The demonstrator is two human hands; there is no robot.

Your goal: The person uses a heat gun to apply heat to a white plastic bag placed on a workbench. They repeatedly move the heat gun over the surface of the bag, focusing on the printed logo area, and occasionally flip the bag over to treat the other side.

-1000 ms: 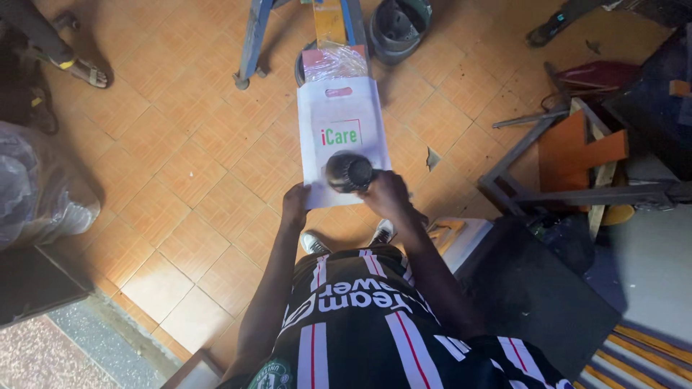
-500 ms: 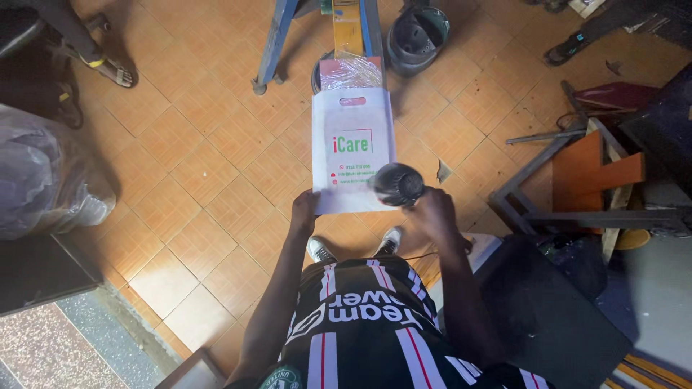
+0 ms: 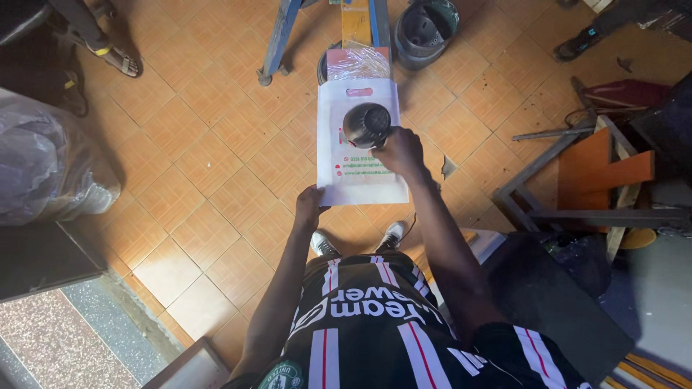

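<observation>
Right hand [image 3: 401, 151], arm stretched forward at centre frame, its grip closed around a dark round-headed tool [image 3: 366, 124] held over a white bag [image 3: 360, 144]. Left hand [image 3: 310, 207], lower and nearer the body, pinches the bag's bottom left corner, holding it hanging flat above the orange tiled floor [image 3: 194, 166]. A blue-legged stand [image 3: 281, 36] rises at upper centre.

We wear a black short-sleeved shirt [image 3: 375, 331] with white and red stripes and a round green badge [image 3: 282, 376], plus white sneakers [image 3: 324, 245]; our arms are bare.
</observation>
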